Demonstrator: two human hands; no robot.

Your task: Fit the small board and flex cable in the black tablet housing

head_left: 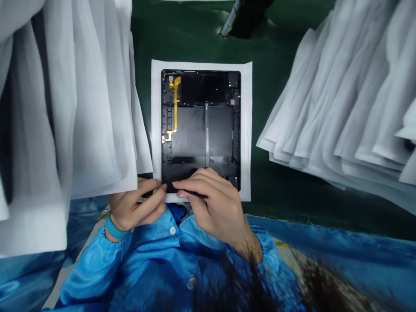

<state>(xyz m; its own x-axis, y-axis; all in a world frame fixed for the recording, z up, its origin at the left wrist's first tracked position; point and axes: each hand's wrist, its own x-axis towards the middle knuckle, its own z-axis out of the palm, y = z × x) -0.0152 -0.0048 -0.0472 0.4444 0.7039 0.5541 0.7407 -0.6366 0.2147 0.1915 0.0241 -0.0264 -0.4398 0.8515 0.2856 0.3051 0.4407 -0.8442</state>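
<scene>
A black tablet housing (191,130) with its inside exposed lies on a white foam sheet (246,130). A yellow flex cable (176,108) runs down its left part. My right hand (216,201) grips a thin dark tool (196,193), perhaps tweezers, over the housing's lower edge. At the lower left corner is my left hand (139,203), fingers bent and fingertips close together near the edge; whether they hold something small is not visible. A blue band circles my left wrist.
White foam sleeves stand in rows at the left (87,108) and at the right (341,99), the left row partly over my left hand. A dark object (248,17) stands at the top of the green mat (273,56).
</scene>
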